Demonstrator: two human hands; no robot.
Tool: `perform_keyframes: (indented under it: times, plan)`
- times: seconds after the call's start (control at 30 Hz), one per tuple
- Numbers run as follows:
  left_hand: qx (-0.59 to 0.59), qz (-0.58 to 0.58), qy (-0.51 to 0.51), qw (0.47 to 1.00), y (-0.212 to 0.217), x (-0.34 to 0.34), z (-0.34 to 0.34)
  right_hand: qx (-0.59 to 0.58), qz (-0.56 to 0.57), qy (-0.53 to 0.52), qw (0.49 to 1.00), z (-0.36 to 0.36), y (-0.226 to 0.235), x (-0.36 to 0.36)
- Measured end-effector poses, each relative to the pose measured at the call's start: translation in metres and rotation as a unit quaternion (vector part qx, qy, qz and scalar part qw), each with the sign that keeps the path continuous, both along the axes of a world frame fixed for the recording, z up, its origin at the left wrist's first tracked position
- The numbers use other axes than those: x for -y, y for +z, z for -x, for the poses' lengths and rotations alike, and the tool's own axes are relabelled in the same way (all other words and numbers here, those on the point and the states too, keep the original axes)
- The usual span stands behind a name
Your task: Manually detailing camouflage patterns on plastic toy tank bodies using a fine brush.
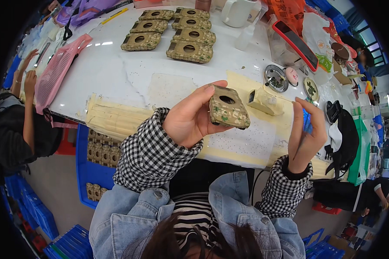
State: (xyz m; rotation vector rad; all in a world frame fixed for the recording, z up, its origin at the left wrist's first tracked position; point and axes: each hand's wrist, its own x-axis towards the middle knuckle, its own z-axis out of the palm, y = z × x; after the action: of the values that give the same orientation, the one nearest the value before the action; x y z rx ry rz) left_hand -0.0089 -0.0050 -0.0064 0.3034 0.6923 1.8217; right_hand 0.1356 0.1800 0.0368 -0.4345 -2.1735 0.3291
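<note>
My left hand (186, 115) holds up a camouflage-patterned toy tank hull (230, 111) with a round hole in its top. Its fingers wrap round the near left side of the hull. To the right, my right hand (309, 134) has thumb and forefinger drawn close together. A faint thin line runs off from those fingertips, too fine to name. Between the hands, farther off, a small block wrapped in cream tape (267, 102) rests on the taped table top. Under the hands lies a white sheet dotted with small marks (242, 144).
Several matching hulls (189, 51) stand in two rows at the back. A round metal dish (275, 78) with small dark bits and a red-edged phone (294, 45) are at the right. Beside the table's left edge, a blue tray (83, 172) holds more hulls. A pink mesh basket (58, 73) stands far left.
</note>
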Motion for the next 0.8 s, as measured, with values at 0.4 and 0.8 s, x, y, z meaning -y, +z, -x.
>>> perform_keyframes:
  times: [0.4,0.8]
  plan:
    - [-0.022,0.003,-0.007,1.000,0.000,-0.003,-0.005,-0.055,0.301,0.289,0.907,0.013,0.005,0.052]
    - [-0.017,0.000,-0.003,1.000,0.002,-0.002,-0.005,-0.054,0.288,0.271,0.917,0.018,0.001,0.054]
